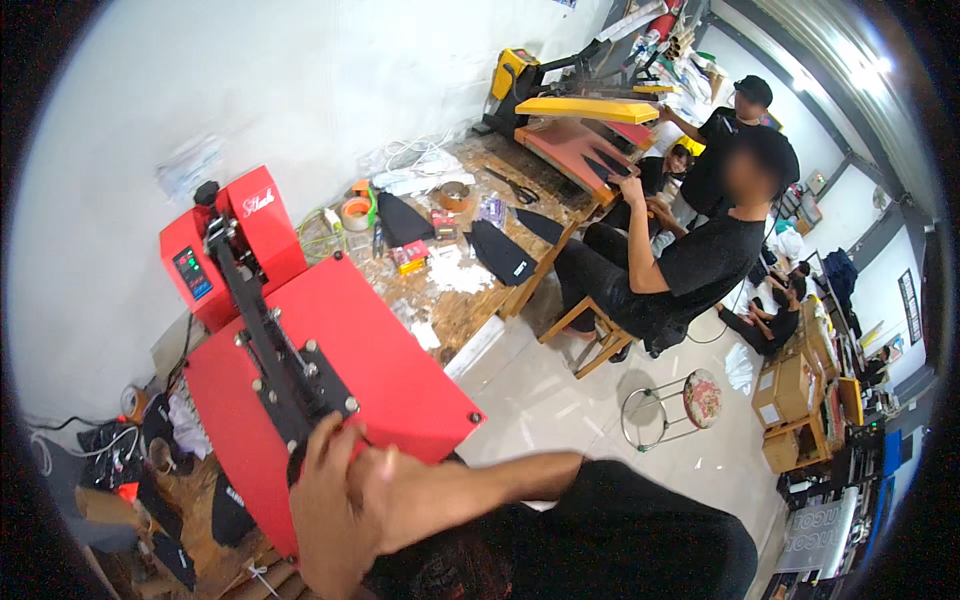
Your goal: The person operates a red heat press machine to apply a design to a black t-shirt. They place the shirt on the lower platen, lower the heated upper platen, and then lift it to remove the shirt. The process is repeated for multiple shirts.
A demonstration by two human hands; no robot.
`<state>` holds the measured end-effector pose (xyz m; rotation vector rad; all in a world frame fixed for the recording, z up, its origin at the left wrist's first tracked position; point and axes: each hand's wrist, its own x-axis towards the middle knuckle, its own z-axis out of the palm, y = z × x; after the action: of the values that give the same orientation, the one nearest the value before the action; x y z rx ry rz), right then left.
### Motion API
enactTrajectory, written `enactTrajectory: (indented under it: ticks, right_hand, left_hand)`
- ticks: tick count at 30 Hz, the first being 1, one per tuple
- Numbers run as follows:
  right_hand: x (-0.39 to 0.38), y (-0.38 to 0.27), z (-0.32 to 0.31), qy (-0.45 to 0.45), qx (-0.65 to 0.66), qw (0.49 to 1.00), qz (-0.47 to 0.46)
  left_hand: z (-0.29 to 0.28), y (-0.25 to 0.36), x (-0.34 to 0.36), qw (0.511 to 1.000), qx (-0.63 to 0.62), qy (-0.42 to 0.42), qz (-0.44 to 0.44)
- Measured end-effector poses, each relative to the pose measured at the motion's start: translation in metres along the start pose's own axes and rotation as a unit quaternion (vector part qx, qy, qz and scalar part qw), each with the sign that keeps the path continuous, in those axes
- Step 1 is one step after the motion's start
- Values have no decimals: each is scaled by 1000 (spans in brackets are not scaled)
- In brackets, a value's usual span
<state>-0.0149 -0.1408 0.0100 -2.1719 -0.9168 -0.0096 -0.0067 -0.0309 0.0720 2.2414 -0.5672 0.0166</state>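
Note:
A red heat press (pixel 400 370) stands at the table's end, its flat upper plate lowered. A black lever (pixel 265 335) runs along its top toward me. My left hand (pixel 328 515) is closed round the near end of this lever. Pressed against it, my right hand (pixel 385 490) is closed at the same handle, its forearm reaching in from the right; the two hands overlap and partly hide their grip. Whatever lies under the plate is hidden. On the press's head a small display (pixel 192 272) is lit.
Black fabric pieces (pixel 500 252), tape rolls (pixel 355 212) and scissors (pixel 512 186) lie on the wooden table (pixel 470 325). Further back, a seated person (pixel 690 255) works at a yellow-edged press (pixel 585 108). A round stool (pixel 702 398) stands on the floor; cardboard boxes (pixel 785 390) are at the right.

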Motion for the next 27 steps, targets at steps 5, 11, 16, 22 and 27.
enactTrajectory:
  ticks: [5,11,16,22,27]
  right_hand:
    - [-22,33,30,-22,131,991,20]
    - [-16,40,22,-81,155,984,34]
    - [-15,38,17,-168,80,982,39]
    - [-34,42,16,203,158,949,-179]
    - [-41,58,41,321,128,919,-192]
  left_hand:
    - [11,-29,-8,997,-57,15,54]
    - [18,-38,0,996,-69,-58,-26]
    - [23,-50,-10,994,-98,-6,53]
    - [21,-77,-44,971,-159,102,146]
    - [55,-105,-61,955,-71,176,229]
